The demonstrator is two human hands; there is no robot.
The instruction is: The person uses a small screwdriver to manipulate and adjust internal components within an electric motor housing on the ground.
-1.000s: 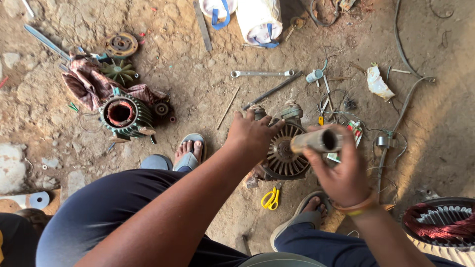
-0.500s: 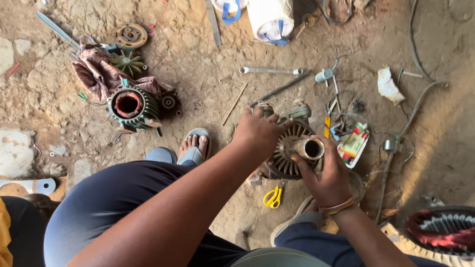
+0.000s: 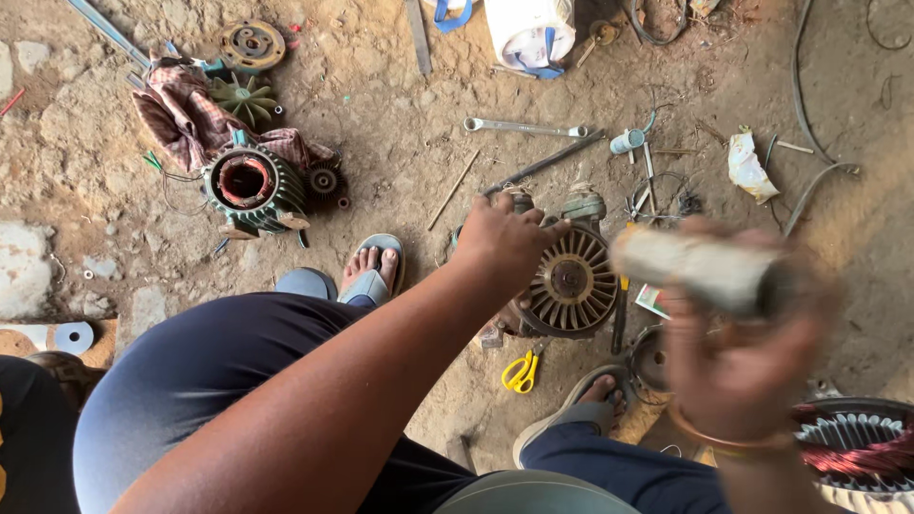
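2 hands [image 3: 505,238], 2 sandals [image 3: 376,266], 1 spanner [image 3: 524,127], 1 scissors [image 3: 520,371]
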